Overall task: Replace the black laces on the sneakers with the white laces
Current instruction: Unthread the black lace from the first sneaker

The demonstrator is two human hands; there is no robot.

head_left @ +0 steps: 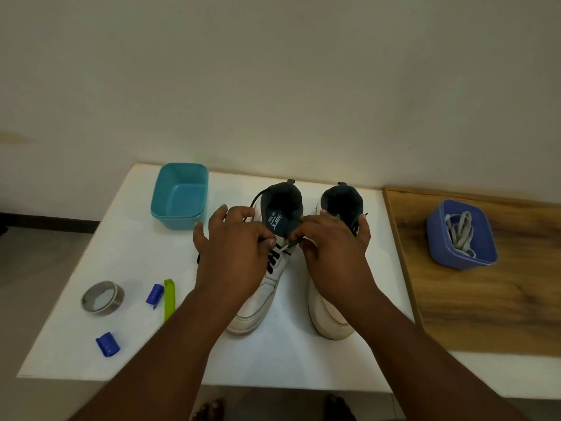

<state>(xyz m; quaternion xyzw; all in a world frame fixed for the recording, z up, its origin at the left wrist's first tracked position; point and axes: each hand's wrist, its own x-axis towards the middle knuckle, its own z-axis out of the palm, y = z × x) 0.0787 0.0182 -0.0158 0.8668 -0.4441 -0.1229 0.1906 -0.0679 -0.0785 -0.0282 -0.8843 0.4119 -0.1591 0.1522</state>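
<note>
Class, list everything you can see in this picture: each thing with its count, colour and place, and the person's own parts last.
sneakers: two, white with dark lining, centre of table, toes towards the person
black laces: on the left sneaker, partly under the hands
white table: one, under the sneakers
teal tub: one, back left of table
blue tub: one, on the wooden board, right
white laces: bundled in the blue tub
wooden board: one, brown, right
metal ring: one, silver, front left
blue clips: two, front left
green stick: one, front left
left hand: pinching lace at the left sneaker
right hand: at the sneaker's tongue
</note>
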